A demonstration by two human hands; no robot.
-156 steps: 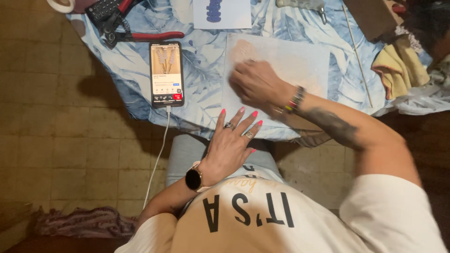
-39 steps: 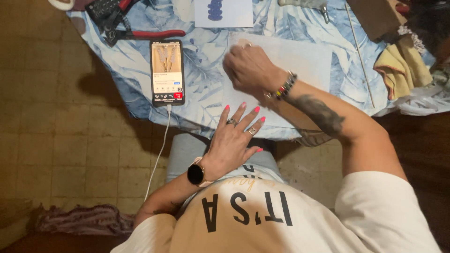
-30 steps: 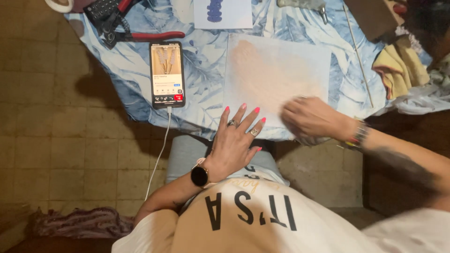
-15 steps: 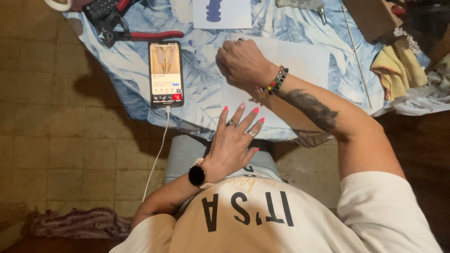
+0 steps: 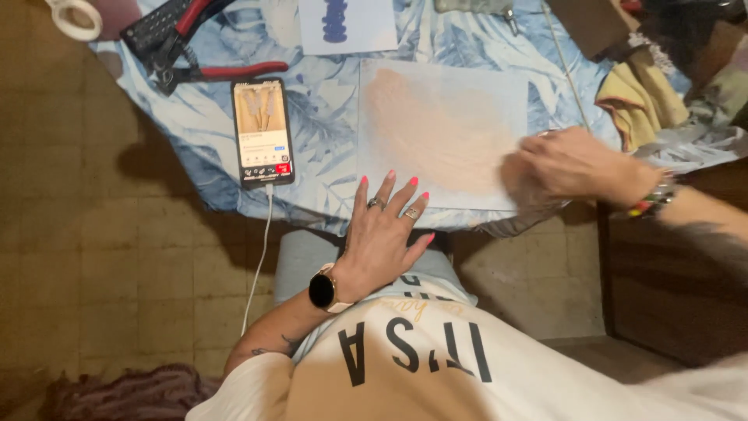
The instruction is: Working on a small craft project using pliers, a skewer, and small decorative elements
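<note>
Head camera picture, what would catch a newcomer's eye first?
Probably the pale sheet with its pinkish-tan smear, mid-table on the blue leaf-print cloth. The left hand, nails bright pink, lies flat at its near edge, while the blurred right hand sits at its right edge. Left of the sheet, a lit phone lies plugged into a white cable.

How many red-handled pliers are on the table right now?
2: one pair of red-handled pliers lies above the phone; another sits at the top edge, partly cut off. More may be hidden.
</note>
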